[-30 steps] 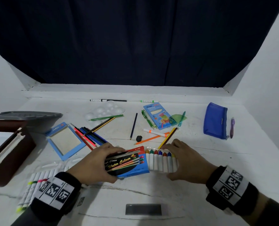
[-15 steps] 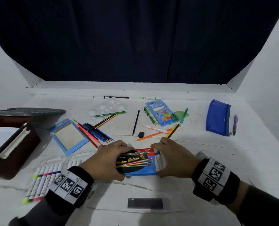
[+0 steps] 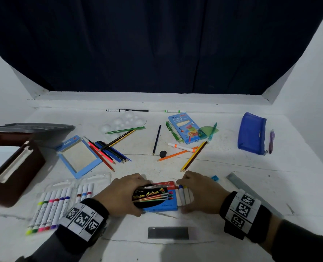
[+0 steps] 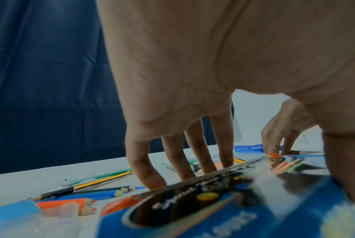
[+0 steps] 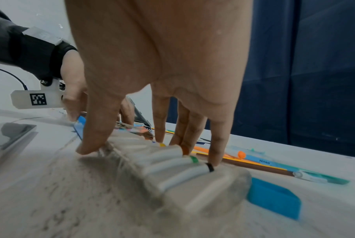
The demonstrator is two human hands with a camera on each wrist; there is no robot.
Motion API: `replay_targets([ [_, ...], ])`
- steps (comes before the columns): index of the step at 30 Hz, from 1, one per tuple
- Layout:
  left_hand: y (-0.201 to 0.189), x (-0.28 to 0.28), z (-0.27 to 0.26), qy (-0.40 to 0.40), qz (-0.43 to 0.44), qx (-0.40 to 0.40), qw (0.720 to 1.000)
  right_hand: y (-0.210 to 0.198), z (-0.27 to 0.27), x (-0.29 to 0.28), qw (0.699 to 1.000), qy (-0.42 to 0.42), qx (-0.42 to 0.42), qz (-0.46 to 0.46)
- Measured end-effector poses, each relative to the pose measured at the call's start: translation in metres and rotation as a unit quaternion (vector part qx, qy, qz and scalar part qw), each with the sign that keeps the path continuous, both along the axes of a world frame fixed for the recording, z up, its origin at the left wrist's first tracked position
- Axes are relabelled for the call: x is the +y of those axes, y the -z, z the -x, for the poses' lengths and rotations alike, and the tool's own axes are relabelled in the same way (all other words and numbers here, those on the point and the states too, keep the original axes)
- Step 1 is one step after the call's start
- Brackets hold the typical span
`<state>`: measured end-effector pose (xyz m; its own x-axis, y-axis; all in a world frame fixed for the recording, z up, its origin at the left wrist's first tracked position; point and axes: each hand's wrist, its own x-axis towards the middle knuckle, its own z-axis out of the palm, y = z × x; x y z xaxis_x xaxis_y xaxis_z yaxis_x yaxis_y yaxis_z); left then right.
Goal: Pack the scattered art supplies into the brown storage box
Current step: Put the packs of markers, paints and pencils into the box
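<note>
Both hands at the paint set on the worktop [image 3: 232,186]

Left hand [image 3: 119,195] fingers curl around the watercolour box [image 3: 157,199]; right hand [image 3: 200,193] fingers grip the tube tray [image 3: 184,197] beside it; brown storage box [image 3: 15,176] sits far left.

Head view looks down; 2 wrist views close, sharing the paint box [image 3: 158,197].
</note>
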<state>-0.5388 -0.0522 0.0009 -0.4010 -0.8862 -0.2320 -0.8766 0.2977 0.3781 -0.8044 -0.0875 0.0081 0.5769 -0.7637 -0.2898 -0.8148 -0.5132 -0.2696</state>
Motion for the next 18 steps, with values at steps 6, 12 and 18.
replay_targets([
  [6, 0.002, -0.001, -0.002, 0.007, 0.005, 0.005, 1.0, -0.002, 0.003, -0.004, 0.999, 0.001, 0.029, -0.016],
  [12, 0.004, -0.001, -0.001, 0.009, 0.007, -0.002, 1.0, 0.0, 0.0, -0.008, 0.999, 0.024, 0.025, -0.009],
  [18, 0.004, 0.001, 0.003, 0.007, 0.023, -0.025, 0.999, 0.001, -0.008, -0.008, 0.999, 0.026, 0.044, 0.008],
])
